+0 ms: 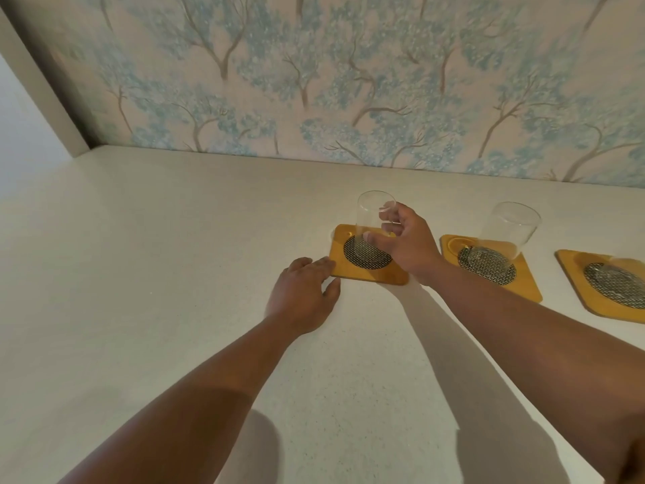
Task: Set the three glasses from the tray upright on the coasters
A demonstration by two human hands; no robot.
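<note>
Holding glass (pixel 371 225) upright on left coaster (pixel 366 270) | right hand (pixel 408 242) grip closed | left hand (pixel 302 291) flat, steadying coaster

1. Open counter (pixel 157 274) left of the left coaster (pixel 370 275), clear up to the wallpapered wall (pixel 314 82).
2. Narrow gaps between the three coasters.
3. Upright glasses (pixel 373 221) (pixel 506 235) blocking the first two coasters.
4. Left hand (pixel 303 295) flat against the left coaster's near corner.

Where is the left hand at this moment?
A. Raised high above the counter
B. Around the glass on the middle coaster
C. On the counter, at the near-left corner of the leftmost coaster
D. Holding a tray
C: the left hand lies flat on the counter, fingers at the leftmost coaster; the right hand grips the glass.
</note>
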